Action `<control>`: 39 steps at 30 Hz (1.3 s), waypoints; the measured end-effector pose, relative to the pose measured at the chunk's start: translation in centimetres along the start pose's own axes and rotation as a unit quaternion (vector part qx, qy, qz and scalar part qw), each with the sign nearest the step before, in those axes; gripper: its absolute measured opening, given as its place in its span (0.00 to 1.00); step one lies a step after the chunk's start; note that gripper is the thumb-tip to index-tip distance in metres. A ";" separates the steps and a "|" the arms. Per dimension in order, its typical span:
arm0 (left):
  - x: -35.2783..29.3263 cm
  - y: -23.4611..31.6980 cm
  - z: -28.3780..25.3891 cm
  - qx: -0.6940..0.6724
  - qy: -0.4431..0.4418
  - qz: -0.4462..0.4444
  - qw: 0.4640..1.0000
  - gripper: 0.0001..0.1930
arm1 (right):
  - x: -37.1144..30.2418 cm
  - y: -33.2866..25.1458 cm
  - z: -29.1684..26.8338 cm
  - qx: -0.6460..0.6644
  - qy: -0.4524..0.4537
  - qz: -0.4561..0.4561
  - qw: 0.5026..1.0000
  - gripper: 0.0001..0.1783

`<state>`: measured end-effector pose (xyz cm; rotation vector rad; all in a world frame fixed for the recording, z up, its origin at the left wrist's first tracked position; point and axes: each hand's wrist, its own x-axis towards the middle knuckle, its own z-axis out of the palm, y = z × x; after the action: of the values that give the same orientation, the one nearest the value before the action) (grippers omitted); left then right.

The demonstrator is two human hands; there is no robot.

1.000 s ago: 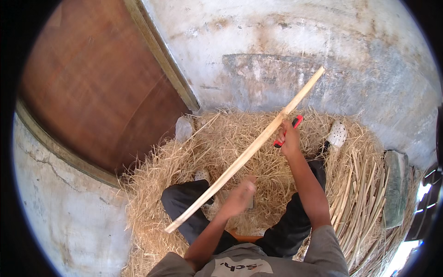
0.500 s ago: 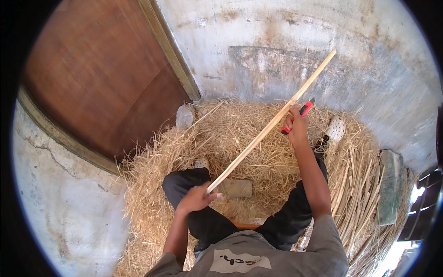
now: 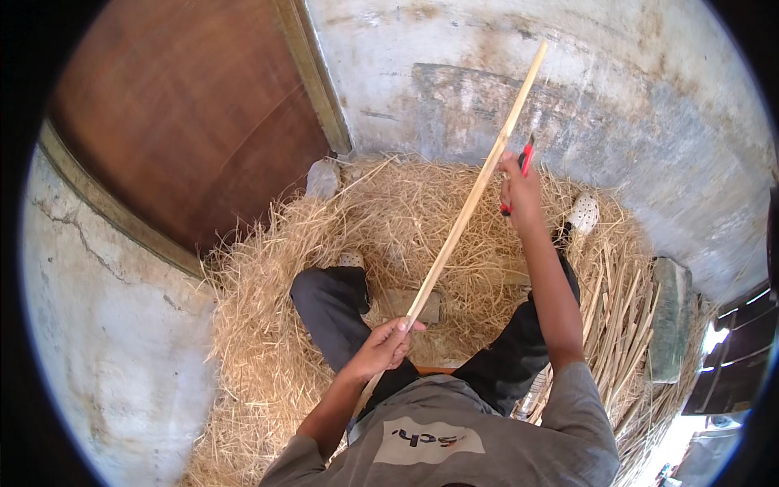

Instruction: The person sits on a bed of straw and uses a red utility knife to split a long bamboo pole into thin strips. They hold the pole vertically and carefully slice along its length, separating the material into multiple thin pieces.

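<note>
Left hand (image 3: 385, 347) is gripping the pale strip (image 3: 462, 231) down low. Right hand (image 3: 523, 195) has a red-and-black knife (image 3: 527, 157) gripped just beside the strip's upper half.

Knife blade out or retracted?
Out: the dark blade sticks up past the top end of the red knife in the right hand.

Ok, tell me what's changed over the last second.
The left hand, off the pale strip before, now grips its lower part. The strip has swung steeper, its lower end moving right, toward the lap. The right hand still holds the red-and-black knife; the straw looks unchanged.
</note>
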<state>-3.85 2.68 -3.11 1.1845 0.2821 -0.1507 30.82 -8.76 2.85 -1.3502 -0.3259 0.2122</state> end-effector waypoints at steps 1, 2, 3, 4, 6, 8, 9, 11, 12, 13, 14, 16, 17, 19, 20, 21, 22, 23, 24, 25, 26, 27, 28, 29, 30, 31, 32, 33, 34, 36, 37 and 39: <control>-0.5 -0.1 0.2 0.000 0.015 0.003 1.000 0.20 | -1.9 0.5 0.2 -0.097 -0.011 -0.046 0.994 0.12; -1.1 0.0 0.4 0.019 0.040 0.001 0.999 0.20 | -3.9 1.3 0.4 -0.190 -0.022 -0.092 0.977 0.14; -1.7 0.3 0.7 0.038 0.059 -0.003 0.998 0.20 | -5.9 3.2 0.0 -0.249 -0.058 -0.099 0.962 0.17; -2.2 0.2 0.9 0.055 0.081 -0.010 0.995 0.20 | -9.1 3.8 0.3 -0.306 -0.089 -0.112 0.941 0.22; -2.9 -1.3 1.2 0.181 0.140 0.075 0.971 0.19 | -15.1 4.5 1.0 -0.405 -0.179 -0.141 0.885 0.29; -3.3 -2.6 1.4 0.253 0.179 0.120 0.943 0.18 | -18.7 5.0 1.7 -0.460 -0.255 -0.157 0.836 0.32; -3.5 -3.1 1.5 0.262 0.192 0.124 0.937 0.18 | -19.9 5.4 2.2 -0.472 -0.276 -0.162 0.822 0.33; -3.9 -4.5 1.4 0.271 0.205 0.119 0.933 0.17 | -21.1 6.2 2.7 -0.494 -0.294 -0.177 0.799 0.34; -4.1 -5.4 1.2 0.271 0.204 0.112 0.934 0.17 | -21.3 6.8 2.8 -0.506 -0.290 -0.189 0.790 0.35; -4.2 -5.6 1.2 0.272 0.204 0.110 0.934 0.17 | -21.4 7.3 3.0 -0.518 -0.286 -0.205 0.780 0.36; -4.5 -5.6 1.3 0.253 0.201 0.097 0.941 0.17 | -21.7 7.8 3.0 -0.527 -0.284 -0.208 0.774 0.36; -5.1 -5.5 1.7 0.215 0.194 0.068 0.955 0.17 | -22.2 8.6 2.9 -0.544 -0.283 -0.211 0.761 0.38; -5.3 -5.8 1.7 0.212 0.195 0.058 0.956 0.17 | -22.4 8.8 2.9 -0.547 -0.289 -0.221 0.754 0.38; -5.6 -6.2 1.6 0.208 0.199 0.041 0.957 0.17 | -21.9 9.1 2.9 -0.551 -0.298 -0.242 0.741 0.39; -5.7 -6.1 1.7 0.215 0.202 0.043 0.954 0.17 | -21.5 9.3 2.9 -0.548 -0.292 -0.264 0.738 0.39; -5.7 -5.8 1.8 0.222 0.206 0.044 0.952 0.17 | -21.1 9.8 2.9 -0.545 -0.286 -0.287 0.734 0.38; -5.7 -5.5 1.8 0.231 0.210 0.049 0.949 0.17 | -20.5 9.9 3.1 -0.541 -0.279 -0.312 0.730 0.38; -5.8 -5.6 1.8 0.240 0.218 0.051 0.945 0.17 | -20.2 10.0 3.3 -0.540 -0.275 -0.323 0.727 0.38; -5.9 -5.9 1.8 0.250 0.226 0.054 0.940 0.17 | -19.9 10.0 3.5 -0.539 -0.271 -0.335 0.724 0.37; -5.9 -5.9 1.9 0.259 0.232 0.055 0.936 0.18 | -19.6 10.1 3.5 -0.538 -0.266 -0.345 0.721 0.37; -6.0 -5.7 2.0 0.265 0.234 0.043 0.934 0.18 | -19.2 10.3 3.5 -0.546 -0.263 -0.338 0.720 0.37; -6.2 -5.4 2.2 0.270 0.237 0.031 0.933 0.17 | -18.5 10.7 3.4 -0.554 -0.259 -0.331 0.719 0.37; -6.3 -5.1 2.1 0.278 0.241 0.023 0.930 0.17 | -17.6 11.0 3.5 -0.560 -0.254 -0.328 0.717 0.38; -6.6 -5.4 2.0 0.274 0.237 0.026 0.932 0.17 | -15.9 11.3 3.3 -0.567 -0.243 -0.324 0.717 0.38; -7.0 -6.0 2.0 0.271 0.228 0.027 0.935 0.17 | -13.7 11.4 2.4 -0.577 -0.230 -0.317 0.717 0.39; -7.1 -6.4 1.9 0.270 0.216 0.029 0.938 0.17 | -12.2 11.1 1.9 -0.587 -0.213 -0.309 0.718 0.39; -7.1 -6.6 1.8 0.268 0.213 0.035 0.939 0.17 | -11.7 11.1 1.6 -0.607 -0.227 -0.295 0.702 0.39; -6.9 -6.8 1.9 0.266 0.210 0.040 0.940 0.17 | -11.3 11.0 1.4 -0.626 -0.241 -0.281 0.686 0.40; -6.7 -6.8 2.1 0.262 0.207 0.048 0.941 0.18 | -10.8 10.8 1.1 -0.646 -0.255 -0.268 0.668 0.40; -7.3 -6.1 2.4 0.282 0.205 0.035 0.937 0.18 | -8.5 10.7 0.5 -0.662 -0.205 -0.217 0.688 0.41; -7.7 -5.7 2.6 0.292 0.209 0.029 0.933 0.17 | -7.1 10.6 0.6 -0.666 -0.181 -0.194 0.697 0.42; -8.7 -5.5 2.9 0.280 0.201 0.000 0.939 0.17 | -5.2 9.4 -0.5 -0.689 -0.187 -0.157 0.682 0.43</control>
<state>-13.16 -2.37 -4.44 1.7835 0.6269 0.0191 26.50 -8.94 -6.94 -2.7146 -1.2246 -0.1223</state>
